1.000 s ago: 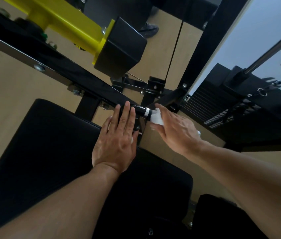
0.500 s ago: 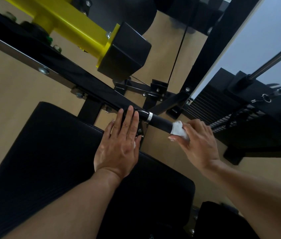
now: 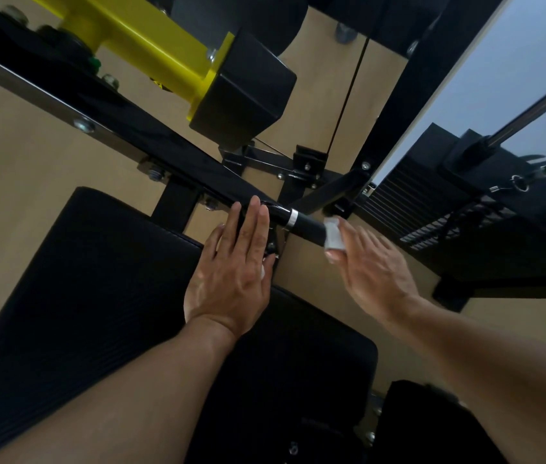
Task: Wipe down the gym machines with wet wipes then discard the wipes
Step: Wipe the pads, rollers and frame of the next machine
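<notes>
A: Tan gym floor (image 3: pixel 30 195), black machine frame (image 3: pixel 124 125) running across it, yellow arm (image 3: pixel 151 38) up top, black seat pad (image 3: pixel 97 296) below. We tag the hands first?

B: Yes. Left hand (image 3: pixel 231 269) lies flat, fingers straight and together, across the pad edge and onto the frame bar. We read it as bracing the body or steadying the machine, not wiping. A bit of white peeks out at its right edge; we can't tell whether that is a second wipe.

A: Right hand (image 3: pixel 368 262)?

B: It pinches the wet wipe (image 3: pixel 333 236) between thumb and fingers, folded around the outer end of the black handle (image 3: pixel 308 227), just past the silver ring (image 3: pixel 293 218). We judge the wrap grip is there so one stroke cleans the whole way round the handle.

A: Task thing located, then: wipe on the handle tip, touching it. Stage?

B: We call it mid-wipe on this handle; nothing discarded yet, no bin in view. Weight stack (image 3: pixel 432 209) and cable (image 3: pixel 348 82) sit to the right, untouched by either hand.

A: Risk?

B: Wipe could slip off the handle end.
</notes>
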